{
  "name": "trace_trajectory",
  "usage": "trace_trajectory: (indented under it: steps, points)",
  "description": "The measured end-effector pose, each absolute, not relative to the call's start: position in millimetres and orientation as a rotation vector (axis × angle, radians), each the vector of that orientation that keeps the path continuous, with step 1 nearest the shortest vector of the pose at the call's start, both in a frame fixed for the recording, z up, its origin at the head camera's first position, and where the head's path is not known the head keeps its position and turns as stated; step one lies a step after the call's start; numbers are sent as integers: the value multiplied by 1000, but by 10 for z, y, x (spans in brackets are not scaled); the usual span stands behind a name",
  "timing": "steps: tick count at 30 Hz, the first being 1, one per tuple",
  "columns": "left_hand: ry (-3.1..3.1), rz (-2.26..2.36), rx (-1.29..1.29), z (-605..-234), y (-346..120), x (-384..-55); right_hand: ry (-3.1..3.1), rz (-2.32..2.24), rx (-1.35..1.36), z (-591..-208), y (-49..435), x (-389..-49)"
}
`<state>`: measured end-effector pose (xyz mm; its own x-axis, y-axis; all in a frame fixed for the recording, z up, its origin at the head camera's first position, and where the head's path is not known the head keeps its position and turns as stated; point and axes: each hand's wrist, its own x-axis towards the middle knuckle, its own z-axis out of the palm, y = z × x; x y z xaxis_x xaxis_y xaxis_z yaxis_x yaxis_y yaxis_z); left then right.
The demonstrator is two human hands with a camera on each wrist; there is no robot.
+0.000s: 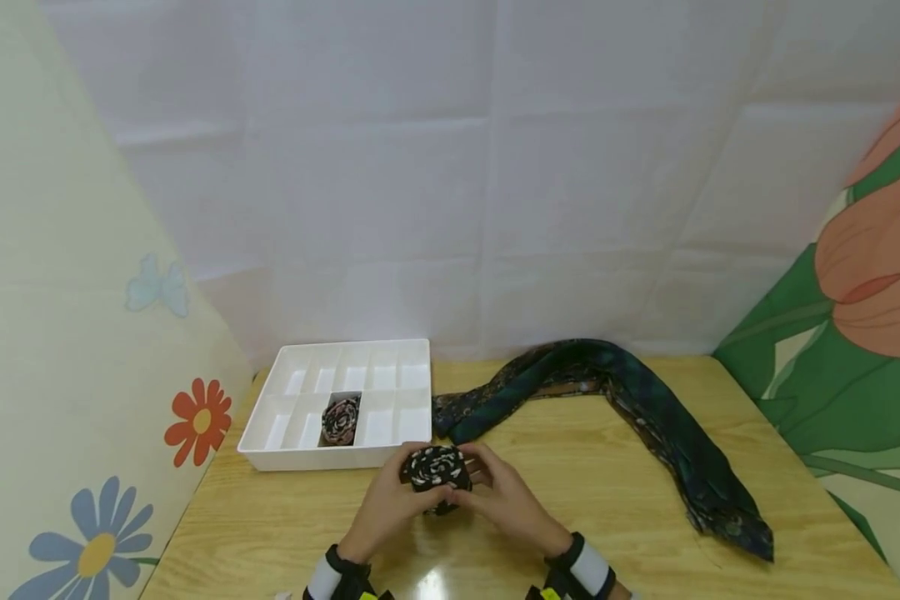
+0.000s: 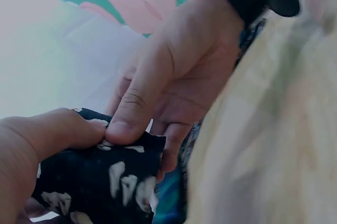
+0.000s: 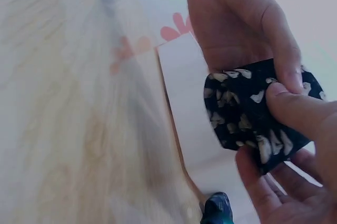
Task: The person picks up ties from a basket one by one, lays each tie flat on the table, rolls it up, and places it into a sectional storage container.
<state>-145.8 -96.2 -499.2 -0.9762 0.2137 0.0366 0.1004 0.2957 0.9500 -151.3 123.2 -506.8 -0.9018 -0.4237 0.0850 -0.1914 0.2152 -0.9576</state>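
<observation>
Both hands hold a rolled-up black scarf (image 1: 438,468) with white marks, over the table in front of the tray. In the head view its coiled side faces up. My left hand (image 1: 390,497) grips it from the left and my right hand (image 1: 508,502) from the right. The two thumbs press side by side on the near face of the roll (image 2: 113,176), as the left wrist view shows. From the right wrist view, fingers of the right hand (image 3: 310,124) curl under the roll's lower edge.
A white divided tray (image 1: 307,459) stands at the back left, with a rolled reddish-black patterned cloth (image 1: 341,421) in a front-row compartment. A long dark green and patterned scarf (image 1: 663,417) curves across the table (image 1: 630,517) from the tray's right side. A white sheet (image 1: 495,208) hangs behind.
</observation>
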Motion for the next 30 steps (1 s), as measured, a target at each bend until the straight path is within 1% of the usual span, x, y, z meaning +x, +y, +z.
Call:
trace_trajectory:
  steps: [4, 8, 15, 19, 24, 30]
  points:
    - [2590, 1782, 314, -4892, -1045, -1541, 2311, -1712, -629, -5043, 1157, -1671]
    - [2747, 1814, 267, -4806, -1163, -1641, 2311, -1700, -652, -5015, 1079, -1845]
    - [2960, 1891, 14, -4696, -1396, -1888, 2526, -1588, -546, -5003, 840, -2097]
    - [2976, 1990, -99, -4734, -1436, -2049, 2606, -1500, -482, -5019, 728, -2198]
    - [3054, 1990, -200, -4850, -1437, -2170, 2619, -1502, -474, -5032, 676, -2232]
    - [3115, 1918, -215, -4950, -1401, -2222, 2592, -1521, -474, -5044, 686, -2244]
